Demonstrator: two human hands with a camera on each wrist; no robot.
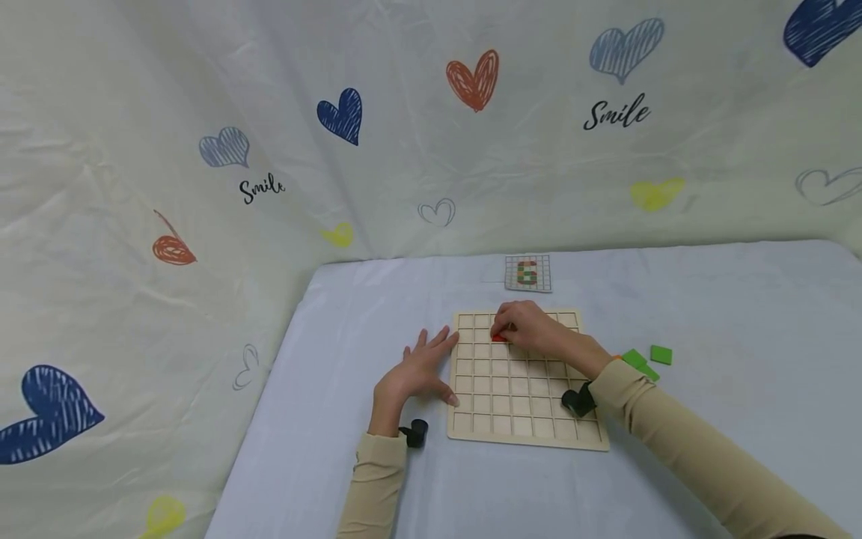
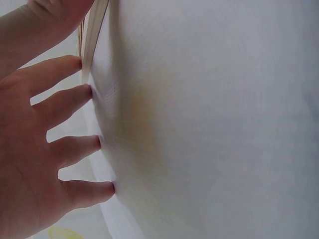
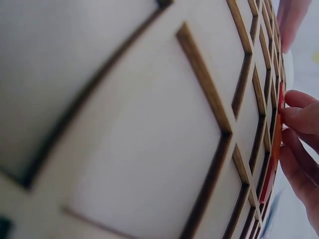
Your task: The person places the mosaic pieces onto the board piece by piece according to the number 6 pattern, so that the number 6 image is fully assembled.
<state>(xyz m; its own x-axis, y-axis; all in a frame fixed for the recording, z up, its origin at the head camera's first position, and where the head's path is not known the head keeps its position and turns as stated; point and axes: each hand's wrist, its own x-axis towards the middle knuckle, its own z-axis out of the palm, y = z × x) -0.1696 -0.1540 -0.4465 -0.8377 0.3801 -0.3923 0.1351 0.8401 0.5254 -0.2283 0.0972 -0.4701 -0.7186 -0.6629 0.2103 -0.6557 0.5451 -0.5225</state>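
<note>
One red tile [image 1: 499,338], right hand [image 1: 536,329] pinching; placing step, likely needs squaring, board [image 1: 501,405] 11 o'clock; left hand [image 1: 416,373] splayed, 9 o'clock

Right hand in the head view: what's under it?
The wooden grid board lies under the right hand, a red tile showing by the fingers. The right wrist view also shows an orange tile. Board squares directly beneath the hand are covered in the head view.

A right hand [image 3: 303,117] touched a red tile [image 3: 280,94] beside an orange tile [image 3: 277,137] near a wooden grid board's [image 3: 144,124] far edge; the left hand [image 3: 293,22] showed beside the board.
</note>
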